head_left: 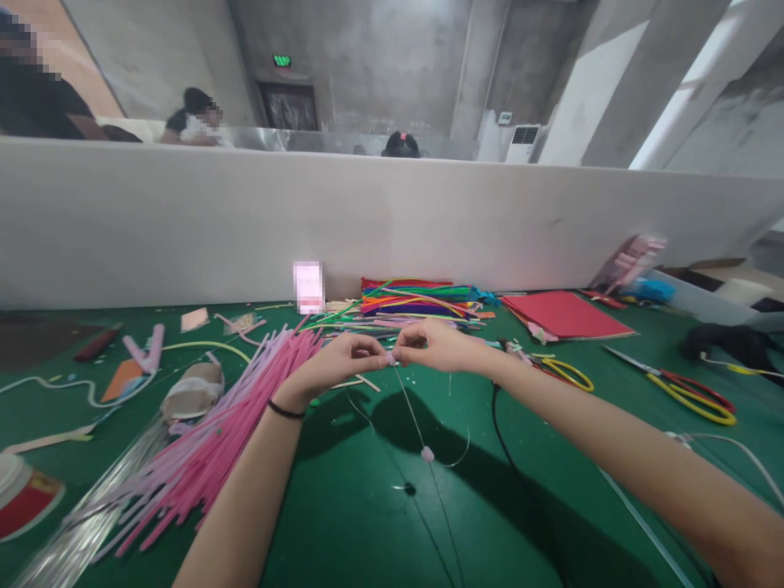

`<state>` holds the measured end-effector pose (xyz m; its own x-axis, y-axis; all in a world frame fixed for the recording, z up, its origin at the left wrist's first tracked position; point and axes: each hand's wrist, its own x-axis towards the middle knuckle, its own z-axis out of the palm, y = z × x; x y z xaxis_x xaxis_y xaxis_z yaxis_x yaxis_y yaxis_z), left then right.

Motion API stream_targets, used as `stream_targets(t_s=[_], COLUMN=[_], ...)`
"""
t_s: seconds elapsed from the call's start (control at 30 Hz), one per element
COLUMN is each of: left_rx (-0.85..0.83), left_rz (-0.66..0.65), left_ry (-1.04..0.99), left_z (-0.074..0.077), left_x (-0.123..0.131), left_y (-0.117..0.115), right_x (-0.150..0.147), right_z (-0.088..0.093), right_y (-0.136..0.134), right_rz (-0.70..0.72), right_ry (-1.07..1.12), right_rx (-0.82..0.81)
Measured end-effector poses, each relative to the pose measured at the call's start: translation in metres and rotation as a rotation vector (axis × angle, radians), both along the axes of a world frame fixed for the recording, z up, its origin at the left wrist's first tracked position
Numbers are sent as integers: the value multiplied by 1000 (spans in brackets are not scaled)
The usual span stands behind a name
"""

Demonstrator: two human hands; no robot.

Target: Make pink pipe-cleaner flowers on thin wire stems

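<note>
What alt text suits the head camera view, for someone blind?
A person's left hand and right hand pinch a tiny pale pink piece, a thin strand running from it, above a green table. Many pink stems lie at left, with scissors and a red sheet at right.

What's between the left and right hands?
Head view: a small, pale-pink piece, at the fingertips of the left hand and right hand; a thin, pale strand runs down from there.

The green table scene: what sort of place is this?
Probably a shared craft workshop: pink pipe cleaners and scissors lie on the green table, with other people beyond the white partition.
</note>
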<state>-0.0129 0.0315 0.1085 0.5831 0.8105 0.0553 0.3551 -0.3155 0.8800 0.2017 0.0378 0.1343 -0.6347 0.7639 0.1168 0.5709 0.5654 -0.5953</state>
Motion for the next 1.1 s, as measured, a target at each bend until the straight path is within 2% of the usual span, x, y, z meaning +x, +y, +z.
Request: stream_targets(t_s=[0.1,0.23,0.43,0.57,0.6,0.73,0.77,0.83,0.9,0.97,1.03,1.1], left_rx=[-10,-6,-17,43,92,325,348,289,177,65,56,86], left_rz=[-11,8,-14,6,36,340,401,456,374,206,110,77], left_ry=[-12,0,5,107,160,429,511,605,626,584,517,422], left_z=[1,2,-2,8,13,34,37,40,38,36,36,39], left_x=[-1,-2,3,-8,-16,-65,-75,-88,-89,-81,-71,-63], left_y=[0,-1,0,-2,-4,-15,-18,-22,-24,-23,-23,-25], right_x=[1,4,2,7,10,30,34,39,38,34,29,26], right_z=[-2,-3,-4,-8,-8,-3,-1,0,-3,-9,-16,-23], right_y=[0,5,6,10,13,18,18,16,13,11,11,12], right_rz=[26,44,60,41,25,-67,-90,-120,-139,-151,-170,-181], right_ry=[43,35,31,90,104,187,219,291,370,432,460,460], right_rx=[43,13,35,-20,-39,-111,-129,-149,-150,-147,-147,-157])
